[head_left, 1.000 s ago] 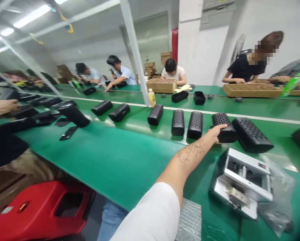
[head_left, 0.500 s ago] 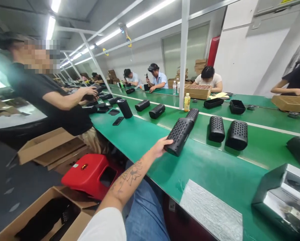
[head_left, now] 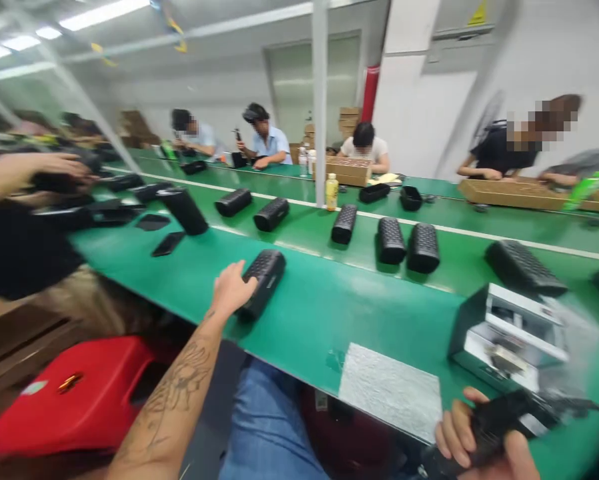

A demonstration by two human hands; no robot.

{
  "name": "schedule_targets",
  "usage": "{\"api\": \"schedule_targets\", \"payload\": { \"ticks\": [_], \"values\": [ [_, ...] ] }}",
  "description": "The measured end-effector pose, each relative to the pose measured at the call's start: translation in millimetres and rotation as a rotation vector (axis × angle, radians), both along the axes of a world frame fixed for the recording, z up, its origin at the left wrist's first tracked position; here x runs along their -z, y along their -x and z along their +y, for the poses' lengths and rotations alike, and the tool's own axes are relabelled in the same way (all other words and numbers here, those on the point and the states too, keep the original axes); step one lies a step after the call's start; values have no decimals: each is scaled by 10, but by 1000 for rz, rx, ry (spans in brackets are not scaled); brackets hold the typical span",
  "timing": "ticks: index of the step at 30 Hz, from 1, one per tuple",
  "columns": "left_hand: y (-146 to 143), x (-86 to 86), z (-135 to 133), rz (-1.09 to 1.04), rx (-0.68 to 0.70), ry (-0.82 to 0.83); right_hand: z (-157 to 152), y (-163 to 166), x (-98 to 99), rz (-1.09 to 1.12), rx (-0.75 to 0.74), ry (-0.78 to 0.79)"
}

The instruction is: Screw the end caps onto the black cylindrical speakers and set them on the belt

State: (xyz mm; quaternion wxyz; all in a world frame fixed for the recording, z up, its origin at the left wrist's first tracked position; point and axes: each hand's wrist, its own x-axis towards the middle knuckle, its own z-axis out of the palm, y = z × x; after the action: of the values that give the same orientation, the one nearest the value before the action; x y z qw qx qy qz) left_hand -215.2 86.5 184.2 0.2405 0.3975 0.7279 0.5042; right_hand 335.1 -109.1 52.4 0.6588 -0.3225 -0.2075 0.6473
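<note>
Black speaker [head_left: 262, 279] near belt [head_left: 324, 313] edge, clasped by left hand [head_left: 231, 291]; right hand [head_left: 479, 448] seemingly grips tool [head_left: 502, 419].

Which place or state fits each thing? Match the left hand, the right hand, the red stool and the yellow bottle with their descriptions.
Things:
1 left hand
2 right hand
3 red stool
4 yellow bottle

Places or states:
A beside the white post
B gripping a black tool at the bottom right
C holding a black speaker near the front edge of the green belt
D low down, left of the belt

Pairs: 1-C; 2-B; 3-D; 4-A
</note>
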Motion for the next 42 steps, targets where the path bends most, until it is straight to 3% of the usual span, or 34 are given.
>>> {"api": "schedule_targets", "payload": {
  "ticks": [3, 6, 9, 12, 16, 19, 25, 29, 32, 35, 38, 40, 42],
  "values": [
    [-705, 147, 519, 21, 156, -95, 71, -56, 17, -32, 60, 13],
    [-1773, 427, 1049, -30, 320, -91, 185, -166, 22, -43, 114, 13],
    [-2845, 713, 1561, -80, 338, -38, 185, -233, 42, -27, 138, 29],
    [-3689, 879, 2004, -105, 270, -23, 122, -261, 104, -10, 150, 65],
    [-4418, 913, 2416, -142, 160, 4, 94, -332, 230, -19, 161, 102],
    [-4669, 915, 2591, -155, 82, 28, 111, -394, 275, -26, 190, 92],
    [-4534, 782, 2674, -227, 47, 60, 124, -365, 76, -56, 228, 82],
    [-4084, 534, 2359, -319, 94, 47, 161, -432, -243, -179, 358, -22],
    [-3443, 483, 1781, -354, 148, 10, 293, -666, -545, -388, 528, -212],
    [-2606, 633, 1042, -347, 240, -19, 599, -962, -820, -483, 693, -365],
    [-1904, 879, 326, -197, 528, 13, 1035, -1163, -992, -626, 833, -506],
    [-1657, 1005, -71, -152, 669, 93, 1310, -1211, -1031, -659, 850, -533],
    [-1596, 1066, -370, -130, 775, 159, 1507, -1205, -1016, -695, 835, -537]
  ]
}}
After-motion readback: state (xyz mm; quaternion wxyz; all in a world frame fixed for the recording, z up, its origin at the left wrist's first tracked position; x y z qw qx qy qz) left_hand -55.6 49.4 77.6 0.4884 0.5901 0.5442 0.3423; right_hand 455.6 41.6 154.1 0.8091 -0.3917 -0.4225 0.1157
